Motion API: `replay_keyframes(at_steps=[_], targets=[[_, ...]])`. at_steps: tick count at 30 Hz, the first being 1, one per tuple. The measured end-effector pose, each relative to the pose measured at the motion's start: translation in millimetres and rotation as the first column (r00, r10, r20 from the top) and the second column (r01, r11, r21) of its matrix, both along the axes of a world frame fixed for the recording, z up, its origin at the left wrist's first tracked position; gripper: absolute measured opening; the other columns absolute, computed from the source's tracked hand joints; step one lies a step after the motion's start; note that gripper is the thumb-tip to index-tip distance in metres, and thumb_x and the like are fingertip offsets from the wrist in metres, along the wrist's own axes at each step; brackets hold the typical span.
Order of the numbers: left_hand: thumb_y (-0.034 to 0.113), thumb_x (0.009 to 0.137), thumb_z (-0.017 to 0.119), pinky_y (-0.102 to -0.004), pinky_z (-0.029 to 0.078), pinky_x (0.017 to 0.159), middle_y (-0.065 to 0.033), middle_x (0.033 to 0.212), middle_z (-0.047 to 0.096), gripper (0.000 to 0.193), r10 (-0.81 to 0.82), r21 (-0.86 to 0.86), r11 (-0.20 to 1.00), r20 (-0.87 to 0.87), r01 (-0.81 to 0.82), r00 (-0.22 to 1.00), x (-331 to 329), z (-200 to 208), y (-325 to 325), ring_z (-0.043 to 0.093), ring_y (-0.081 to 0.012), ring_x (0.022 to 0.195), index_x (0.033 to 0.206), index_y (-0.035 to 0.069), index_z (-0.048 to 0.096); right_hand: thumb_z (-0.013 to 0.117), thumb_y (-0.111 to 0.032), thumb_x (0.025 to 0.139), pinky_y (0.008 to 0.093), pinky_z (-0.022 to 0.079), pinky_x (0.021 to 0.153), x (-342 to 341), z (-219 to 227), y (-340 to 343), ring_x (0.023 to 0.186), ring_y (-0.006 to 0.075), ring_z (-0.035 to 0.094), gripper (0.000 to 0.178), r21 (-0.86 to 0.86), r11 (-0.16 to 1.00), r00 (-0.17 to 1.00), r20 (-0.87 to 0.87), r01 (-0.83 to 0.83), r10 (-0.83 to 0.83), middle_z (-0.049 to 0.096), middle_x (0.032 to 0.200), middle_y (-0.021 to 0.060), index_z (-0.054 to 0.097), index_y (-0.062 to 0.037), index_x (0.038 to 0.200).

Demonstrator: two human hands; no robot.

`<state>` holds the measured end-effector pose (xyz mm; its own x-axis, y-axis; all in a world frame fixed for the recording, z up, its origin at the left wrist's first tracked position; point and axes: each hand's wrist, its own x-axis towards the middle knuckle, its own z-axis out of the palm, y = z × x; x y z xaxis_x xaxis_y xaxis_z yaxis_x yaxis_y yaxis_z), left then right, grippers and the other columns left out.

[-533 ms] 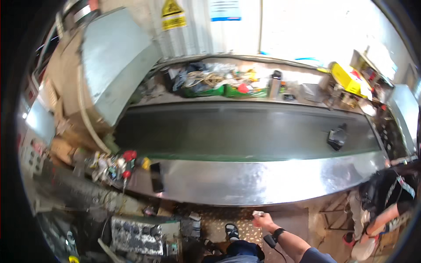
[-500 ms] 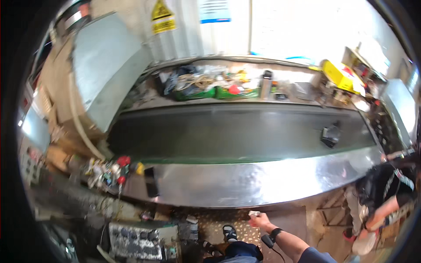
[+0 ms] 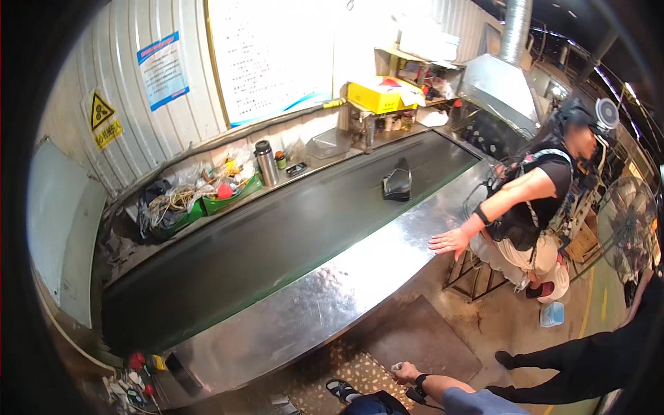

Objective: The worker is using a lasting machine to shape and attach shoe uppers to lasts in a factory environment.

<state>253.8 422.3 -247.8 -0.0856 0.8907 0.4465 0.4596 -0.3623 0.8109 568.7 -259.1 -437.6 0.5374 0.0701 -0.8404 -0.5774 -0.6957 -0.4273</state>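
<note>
My right hand (image 3: 407, 373) is low in front of me, above the floor and apart from the metal ledge (image 3: 277, 332). Its fingers are closed round a small whitish thing (image 3: 396, 367), too small to name. A dark band sits on that wrist. My left hand is out of the picture. Beyond the ledge, a black shiny piece (image 3: 398, 183) rests on the dark conveyor belt (image 3: 277, 232).
At right a seated co-worker stretches a hand (image 3: 449, 241) over the ledge's edge. Another person's dark-clothed legs (image 3: 574, 360) stand nearby. Behind the belt are a steel flask (image 3: 266, 163), green bins (image 3: 221, 202) of scraps and a yellow box (image 3: 379, 97). A fan (image 3: 628, 221) stands far right.
The view has swung to the right. The co-worker's arm, lowered before, now reaches out to the ledge. My right hand remains low and closed on the small whitish thing.
</note>
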Motion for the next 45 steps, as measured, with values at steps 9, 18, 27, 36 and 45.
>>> replay_keyframes(at_steps=[9,18,27,36,45], targets=[[-0.005,0.071,0.078,-0.044,0.042,0.105,-0.0189,0.141,0.045,0.092,-0.001,0.098,0.995,0.026,-0.002,1.0,-31,16,-28,0.049,-0.0347,0.126,0.151,0.004,0.033,0.063,-0.028,0.097,0.032,0.061,0.065,-36,16,27,0.07,0.0163,0.071,0.03,0.16,0.978,0.991,0.013,-0.136,0.136,0.076,0.09,0.0087,0.072,-0.0009,0.107],[-0.006,0.069,0.078,-0.044,0.042,0.106,-0.019,0.141,0.045,0.093,0.164,0.164,0.974,-0.02,-0.158,0.986,-150,32,-100,0.049,-0.0346,0.126,0.151,0.004,0.034,0.062,-0.026,0.096,0.0308,0.059,0.063,-65,29,-8,0.067,0.0159,0.071,0.027,0.154,0.971,0.981,0.083,-0.184,0.173,0.075,0.087,0.0086,0.072,-0.0026,0.104],[-0.007,0.067,0.078,-0.044,0.042,0.106,-0.0191,0.141,0.045,0.094,0.741,0.297,0.658,-0.088,-0.692,0.666,-412,101,-309,0.049,-0.0345,0.126,0.15,0.003,0.035,0.066,-0.012,0.095,0.0309,0.06,0.06,-71,16,-4,0.068,0.0199,0.072,0.022,0.175,0.886,0.9,0.152,-0.43,0.407,0.074,0.087,0.0127,0.065,0.0041,0.11],[0.009,0.072,0.08,-0.0476,0.015,0.123,-0.0248,0.153,0.032,0.097,0.764,0.178,0.638,-0.019,-0.749,0.645,-347,158,-340,0.023,-0.0416,0.147,0.153,-0.001,0.027,0.066,-0.009,0.095,0.0282,0.056,0.065,-252,237,299,0.073,0.0144,0.071,0.017,0.478,0.084,0.41,0.635,-0.874,0.655,0.074,0.083,0.0102,0.069,0.0053,0.103],[0.017,0.092,0.071,-0.0382,0.042,0.11,-0.0223,0.137,0.058,0.047,0.728,0.03,0.664,0.201,-0.747,0.656,-380,129,-486,0.056,-0.031,0.129,0.132,-0.003,0.056,0.087,-0.041,0.075,0.0445,0.044,0.105,-562,394,351,0.124,0.0436,0.055,0.096,0.201,-0.64,-0.114,0.902,-0.742,0.416,0.054,0.133,0.0337,0.041,0.012,0.14]])
